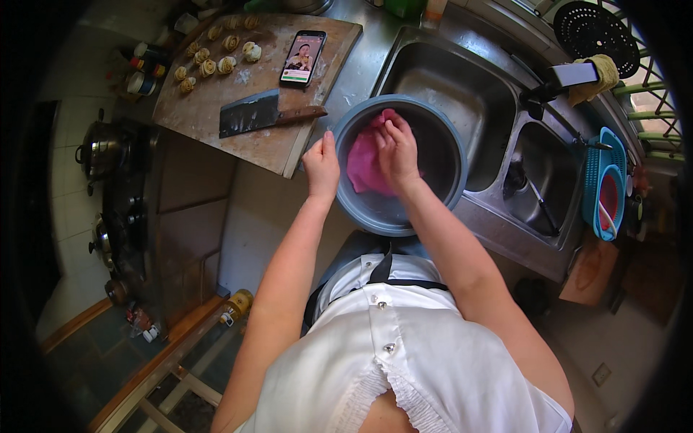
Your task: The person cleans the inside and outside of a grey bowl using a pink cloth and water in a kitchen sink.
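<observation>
Fingers of the right hand [399, 148] press closed on a crumpled pink cloth [364, 164] inside the round grey metal bowl [433, 206], against its left wall. The left hand [322, 167], just left of the cloth, clasps the rim at the sink's [462, 94] front-left corner.

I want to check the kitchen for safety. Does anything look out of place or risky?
The phone lies on the floury cutting board beside the cleaver, near the dough rolls. Nothing is spilled or broken.

Premises: a home kitchen. A stainless double sink [476, 108] is set in a steel counter on the right. Far left, a wooden board [209, 108] carries a cleaver [253, 114] and shaped dough pieces [216, 54]. Pots [101, 148] stand on a gas stove at left.
</observation>
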A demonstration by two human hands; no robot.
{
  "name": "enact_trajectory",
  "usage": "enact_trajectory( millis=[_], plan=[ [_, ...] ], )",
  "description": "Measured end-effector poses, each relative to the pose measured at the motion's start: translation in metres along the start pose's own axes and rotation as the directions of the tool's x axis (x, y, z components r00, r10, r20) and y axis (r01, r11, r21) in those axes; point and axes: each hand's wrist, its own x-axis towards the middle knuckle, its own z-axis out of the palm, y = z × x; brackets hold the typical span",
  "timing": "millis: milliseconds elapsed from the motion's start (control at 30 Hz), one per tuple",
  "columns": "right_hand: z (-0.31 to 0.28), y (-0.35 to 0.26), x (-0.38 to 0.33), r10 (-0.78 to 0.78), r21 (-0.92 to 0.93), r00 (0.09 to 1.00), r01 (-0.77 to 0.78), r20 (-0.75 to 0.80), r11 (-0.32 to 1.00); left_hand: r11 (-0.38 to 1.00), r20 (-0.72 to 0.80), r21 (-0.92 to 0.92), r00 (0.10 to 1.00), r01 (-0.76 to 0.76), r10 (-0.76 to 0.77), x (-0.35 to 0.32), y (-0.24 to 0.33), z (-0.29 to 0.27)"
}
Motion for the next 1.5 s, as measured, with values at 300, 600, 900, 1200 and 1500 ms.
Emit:
enact_trajectory(
  millis=[300,600,900,1200,1500],
  plan=[
    [0.004,0.029,-0.04,0.475,-0.859,0.87,-0.141,0.129,0.492,0.988,-0.079,-0.117,0.992,-0.105,0.096,-0.006,0.001,0.004],
    [0.022,-0.055,-0.058,0.845,-0.839,0.477,0.334,-0.243,-0.43,0.998,-0.223,0.059,0.974,-0.034,0.046,-0.005,-0.016,0.013],
    [-0.009,0.008,-0.039,0.688,-0.939,0.725,-0.255,-0.028,0.231,0.999,-0.143,-0.017,0.989,-0.038,0.036,-0.009,-0.007,0.007],
    [0.026,0.042,0.005,0.309,-0.153,0.951,-0.307,-0.013,0.939,0.997,-0.148,-0.039,0.987,-0.074,0.067,-0.011,-0.015,-0.004],
    [0.01,0.005,-0.052,0.74,-0.917,0.667,-0.235,0.087,0.321,0.995,-0.228,0.001,0.969,-0.098,0.096,-0.004,-0.015,-0.009]
  ],
)
